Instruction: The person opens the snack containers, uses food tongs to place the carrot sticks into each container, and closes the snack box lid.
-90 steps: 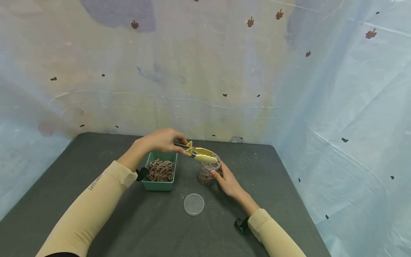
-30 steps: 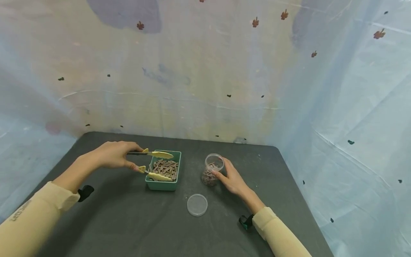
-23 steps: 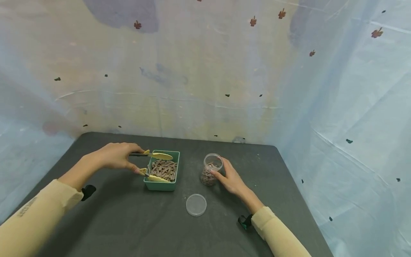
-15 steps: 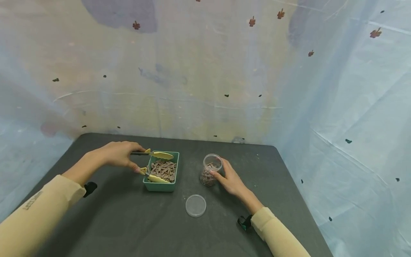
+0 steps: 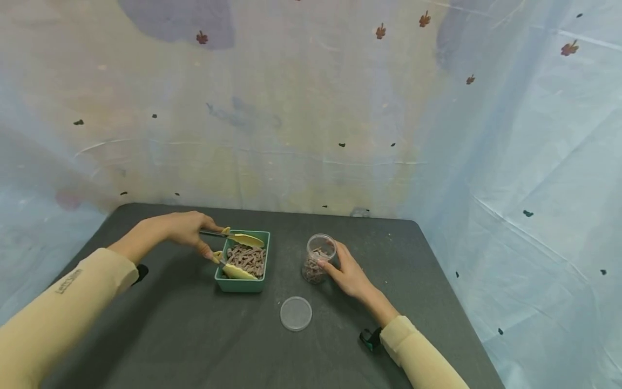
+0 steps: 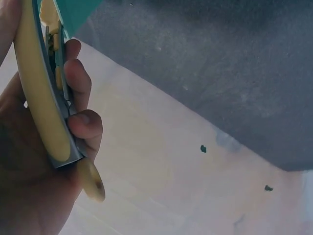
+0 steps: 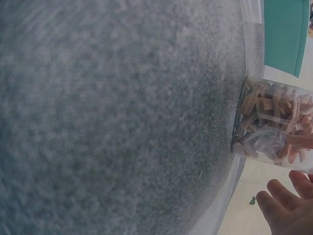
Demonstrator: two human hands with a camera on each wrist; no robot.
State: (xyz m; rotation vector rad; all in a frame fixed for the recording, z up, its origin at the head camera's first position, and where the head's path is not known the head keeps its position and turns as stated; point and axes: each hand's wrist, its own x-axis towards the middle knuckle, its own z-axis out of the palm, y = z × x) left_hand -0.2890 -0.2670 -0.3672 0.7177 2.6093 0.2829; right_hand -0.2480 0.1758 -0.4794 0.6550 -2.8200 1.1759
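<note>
Grips spread tongs [image 5: 247,239] with left hand [image 5: 187,229], over tub [image 5: 239,287] of brown strips [image 5: 248,259] beyond the fingers. Holds jar [image 5: 320,250], part-filled with similar strips [image 5: 312,269], in right hand [image 5: 349,271], between thumb and fingers.

Left hand [image 5: 187,229] and yellow-tipped metal tongs [image 5: 248,239]: away from the clear cylindrical jar [image 5: 313,266], into the green rectangular box [image 5: 240,286].
Three seconds ago the tips, close together, are at the jar's mouth; now they are spread wide just right of the left hand, either side of some short brown strips [image 5: 247,260], and the jar lies well apart to that hand's right. Against one second ago, the hand reaches slightly farther right and the tips slope lower.
</note>
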